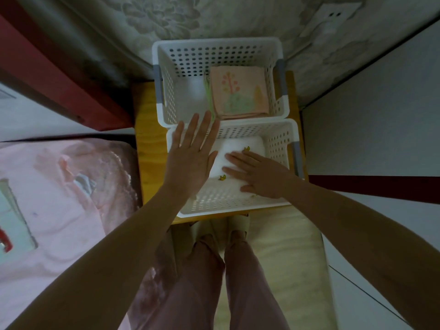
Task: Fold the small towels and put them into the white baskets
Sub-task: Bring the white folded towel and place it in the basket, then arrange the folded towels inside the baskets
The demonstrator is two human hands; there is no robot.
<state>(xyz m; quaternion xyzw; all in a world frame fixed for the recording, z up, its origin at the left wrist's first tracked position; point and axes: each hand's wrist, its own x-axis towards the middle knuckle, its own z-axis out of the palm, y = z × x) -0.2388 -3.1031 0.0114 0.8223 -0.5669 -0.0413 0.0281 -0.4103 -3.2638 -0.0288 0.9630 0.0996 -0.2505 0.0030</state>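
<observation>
Two white perforated baskets stand one behind the other on a small wooden table [148,148]. In the near basket [278,136] lies a folded white towel [240,145] with small yellow duck prints. My right hand [257,175] lies flat on that towel with straight fingers. My left hand [192,153] hovers open over the near basket's left side, fingers spread toward the far basket. The far basket [181,58] holds a folded peach towel [239,91] with a plant pattern on its right side, and a green edge shows beside it.
A bed with pink bedding [62,198] lies to the left. A patterned wall [214,15] rises behind the baskets, with a socket [334,14] at the upper right. My legs and slippers stand on a pale mat [285,258] below the table.
</observation>
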